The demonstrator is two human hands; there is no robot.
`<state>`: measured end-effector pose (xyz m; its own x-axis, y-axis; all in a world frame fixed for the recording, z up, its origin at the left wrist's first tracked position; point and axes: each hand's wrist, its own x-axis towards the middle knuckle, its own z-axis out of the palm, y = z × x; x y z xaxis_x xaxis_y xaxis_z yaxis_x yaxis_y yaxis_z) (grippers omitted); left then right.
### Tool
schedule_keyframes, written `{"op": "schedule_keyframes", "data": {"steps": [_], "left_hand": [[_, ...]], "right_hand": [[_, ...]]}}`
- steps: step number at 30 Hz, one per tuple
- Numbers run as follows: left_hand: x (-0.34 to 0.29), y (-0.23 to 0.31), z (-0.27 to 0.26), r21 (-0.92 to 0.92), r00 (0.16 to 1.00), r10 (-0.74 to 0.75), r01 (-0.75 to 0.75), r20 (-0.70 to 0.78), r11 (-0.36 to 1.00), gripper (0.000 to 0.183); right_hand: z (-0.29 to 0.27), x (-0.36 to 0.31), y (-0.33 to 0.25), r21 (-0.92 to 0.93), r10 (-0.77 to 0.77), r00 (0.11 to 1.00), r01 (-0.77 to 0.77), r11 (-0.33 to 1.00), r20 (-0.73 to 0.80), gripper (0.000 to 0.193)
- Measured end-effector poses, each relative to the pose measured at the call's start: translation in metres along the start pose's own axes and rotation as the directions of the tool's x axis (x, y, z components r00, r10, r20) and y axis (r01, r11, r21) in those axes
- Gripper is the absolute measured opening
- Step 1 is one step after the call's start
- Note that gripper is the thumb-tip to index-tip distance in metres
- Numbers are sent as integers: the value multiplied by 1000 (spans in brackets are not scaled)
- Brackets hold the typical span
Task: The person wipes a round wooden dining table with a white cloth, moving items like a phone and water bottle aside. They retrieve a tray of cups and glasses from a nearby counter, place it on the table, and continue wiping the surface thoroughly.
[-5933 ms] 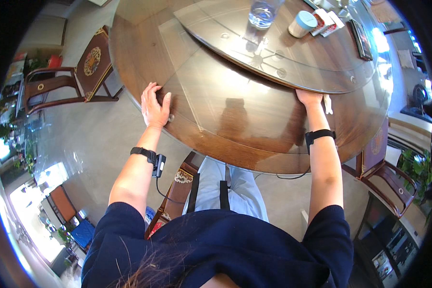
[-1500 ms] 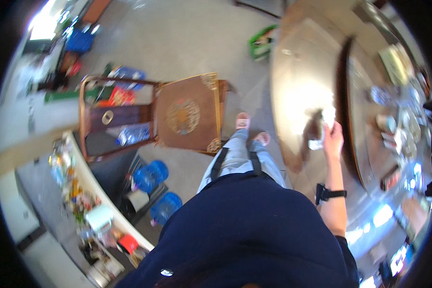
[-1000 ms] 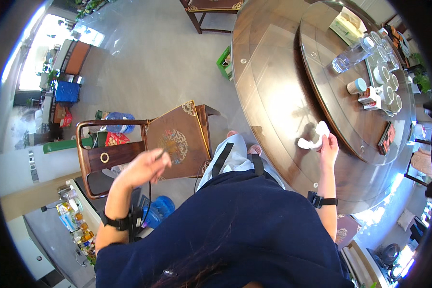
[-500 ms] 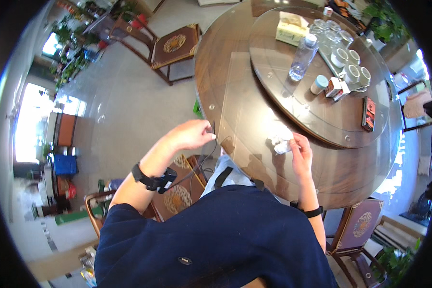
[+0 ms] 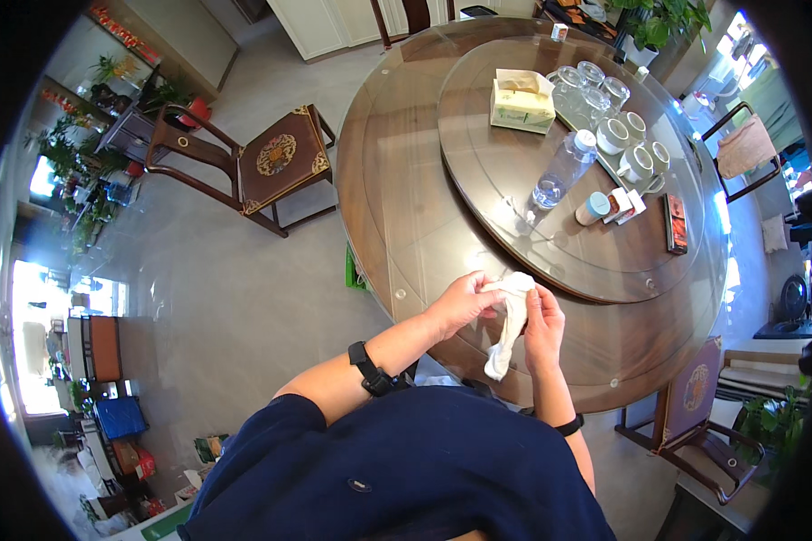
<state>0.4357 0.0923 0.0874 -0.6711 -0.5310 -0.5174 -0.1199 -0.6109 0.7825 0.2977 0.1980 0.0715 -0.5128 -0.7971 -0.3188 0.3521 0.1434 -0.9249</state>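
Cloth (image 5: 513, 313) (white) between left grip (image 5: 461, 305) and right grip (image 5: 543, 328); end dangling.

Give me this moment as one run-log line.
left grip: pinching white cloth | right grip: pinching same cloth | cloth: one end dangling | turntable: bottle, tissue box, cups

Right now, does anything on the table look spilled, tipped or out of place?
Nothing stands out. The clear bottle and tissue box stand on the turntable, no spill is visible, and the left hand and right hand hold a white cloth between them.
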Motion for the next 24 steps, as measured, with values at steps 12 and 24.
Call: {"op": "schedule_keyframes", "data": {"steps": [12, 24], "left_hand": [[9, -3, -44, -220, 993, 62, -82, -97, 972, 34], [-8, -150, -49, 670, 850, 368, -24, -377, 742, 48]], "right_hand": [[35, 11, 9, 174, 2, 981, 33, 984, -195, 25], [-51, 2, 91, -936, -130, 937, 338, 97, 324, 61]]}}
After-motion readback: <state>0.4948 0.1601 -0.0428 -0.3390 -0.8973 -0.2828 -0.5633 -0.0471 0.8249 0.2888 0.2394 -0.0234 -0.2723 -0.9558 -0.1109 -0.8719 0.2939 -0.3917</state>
